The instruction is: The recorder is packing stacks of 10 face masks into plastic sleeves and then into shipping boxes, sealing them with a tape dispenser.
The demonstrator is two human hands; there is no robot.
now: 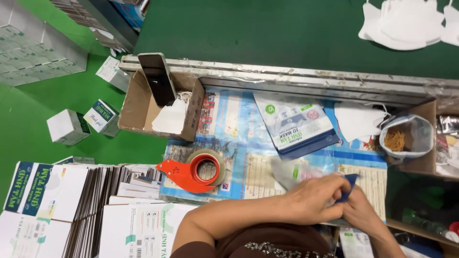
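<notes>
1. a clear plastic pouch (299, 173), blurred, is held low over the printed paper covering the work surface (234, 138), just in front of the person's body.
2. the left hand (311, 198) is clenched on the pouch's near edge; the right hand (361, 212) pinches its dark blue end, seemingly to keep it taut between them.
3. just beyond lies a stack of flat pouches (299, 125), white and blue with a green round mark.
4. left of the hands rests a red tape dispenser (193, 172), within easy reach.
5. flat white-and-green cartons (71, 205) stand stacked at the left; an open brown box (158, 107) holds white masks.
</notes>
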